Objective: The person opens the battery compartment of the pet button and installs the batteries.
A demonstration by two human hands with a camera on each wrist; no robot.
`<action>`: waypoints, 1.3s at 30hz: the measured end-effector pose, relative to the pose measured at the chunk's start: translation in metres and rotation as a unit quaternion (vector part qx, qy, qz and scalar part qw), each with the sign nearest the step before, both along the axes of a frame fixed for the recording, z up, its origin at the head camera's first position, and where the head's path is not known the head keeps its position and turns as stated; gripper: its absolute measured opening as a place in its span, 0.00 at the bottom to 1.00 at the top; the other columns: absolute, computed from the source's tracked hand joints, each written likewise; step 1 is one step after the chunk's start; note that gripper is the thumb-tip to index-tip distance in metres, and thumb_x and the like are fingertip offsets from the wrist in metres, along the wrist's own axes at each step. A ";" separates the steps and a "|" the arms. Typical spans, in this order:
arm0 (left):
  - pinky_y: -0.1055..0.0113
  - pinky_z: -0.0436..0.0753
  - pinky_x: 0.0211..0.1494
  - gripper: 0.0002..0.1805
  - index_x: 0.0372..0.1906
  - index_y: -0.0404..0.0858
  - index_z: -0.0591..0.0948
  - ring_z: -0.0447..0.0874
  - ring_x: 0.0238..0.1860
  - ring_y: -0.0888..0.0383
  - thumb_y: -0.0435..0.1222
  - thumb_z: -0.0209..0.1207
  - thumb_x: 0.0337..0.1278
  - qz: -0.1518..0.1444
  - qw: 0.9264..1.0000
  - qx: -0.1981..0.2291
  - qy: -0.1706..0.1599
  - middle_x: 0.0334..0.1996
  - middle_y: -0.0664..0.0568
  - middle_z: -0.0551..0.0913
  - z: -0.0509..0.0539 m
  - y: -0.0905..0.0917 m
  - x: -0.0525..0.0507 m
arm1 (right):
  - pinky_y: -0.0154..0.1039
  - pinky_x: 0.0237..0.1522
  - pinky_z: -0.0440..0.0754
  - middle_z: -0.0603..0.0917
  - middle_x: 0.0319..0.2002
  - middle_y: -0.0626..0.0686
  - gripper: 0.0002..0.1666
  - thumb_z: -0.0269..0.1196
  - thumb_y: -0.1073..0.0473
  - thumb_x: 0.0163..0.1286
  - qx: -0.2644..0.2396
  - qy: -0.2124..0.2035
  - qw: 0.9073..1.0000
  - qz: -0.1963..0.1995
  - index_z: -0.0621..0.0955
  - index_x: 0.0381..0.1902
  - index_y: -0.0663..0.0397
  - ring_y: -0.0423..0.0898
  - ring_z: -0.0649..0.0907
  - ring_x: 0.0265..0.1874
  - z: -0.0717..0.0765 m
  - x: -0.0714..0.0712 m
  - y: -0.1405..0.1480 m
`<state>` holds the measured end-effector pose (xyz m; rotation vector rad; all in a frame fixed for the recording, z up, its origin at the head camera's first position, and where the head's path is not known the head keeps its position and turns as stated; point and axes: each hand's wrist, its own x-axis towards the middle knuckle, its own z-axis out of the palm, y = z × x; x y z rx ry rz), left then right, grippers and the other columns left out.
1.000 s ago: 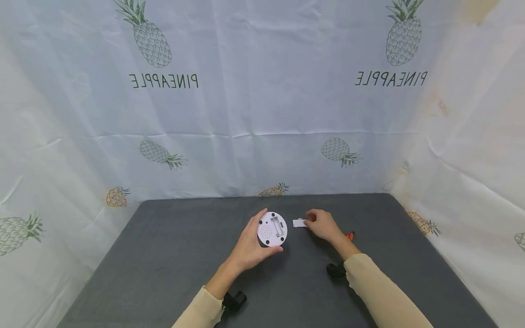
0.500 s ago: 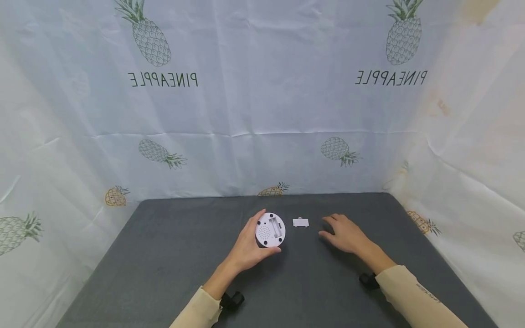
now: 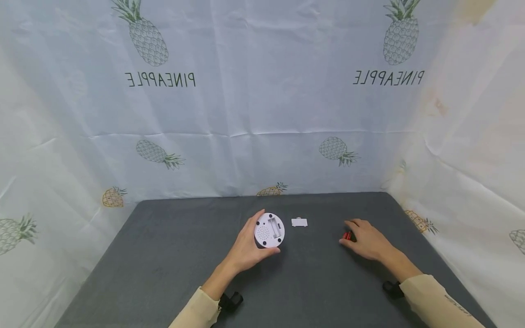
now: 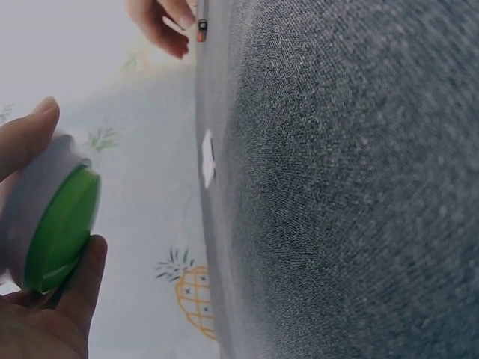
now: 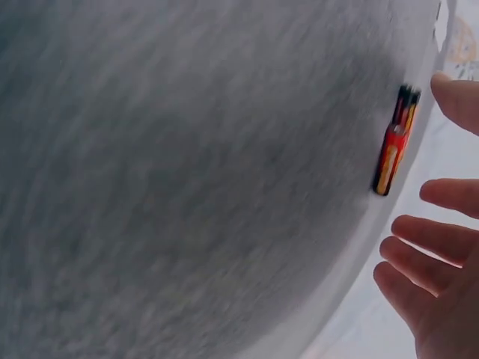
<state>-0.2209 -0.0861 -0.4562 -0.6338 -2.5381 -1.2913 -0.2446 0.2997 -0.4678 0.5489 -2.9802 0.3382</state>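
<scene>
You're gripping one disc (image 3: 266, 231) in your left hand (image 3: 245, 248), holding your right hand (image 3: 369, 241) wide by two batteries (image 5: 394, 146), partly hidden in head view; one cover (image 3: 299, 222) is lying between.

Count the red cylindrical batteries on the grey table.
2: near the right hand, one battery and, partly behind it in the right wrist view, a second battery. Others may be hidden.

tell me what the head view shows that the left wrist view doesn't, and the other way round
Only the head view shows the slot in the device, both sleeves and the lettering on the cloth.
Only the left wrist view shows the device's green face.
Both show the left hand gripping the device, the right hand near a battery, and the white cover.
</scene>
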 end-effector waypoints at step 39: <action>0.47 0.73 0.62 0.59 0.78 0.47 0.61 0.72 0.63 0.52 0.47 0.81 0.38 -0.009 1.000 0.001 -0.001 0.71 0.49 0.69 -0.001 0.002 -0.001 | 0.40 0.32 0.78 0.85 0.35 0.49 0.27 0.68 0.64 0.68 -0.292 -0.096 0.952 0.009 0.75 0.62 0.66 0.45 0.82 0.32 0.002 -0.004 -0.023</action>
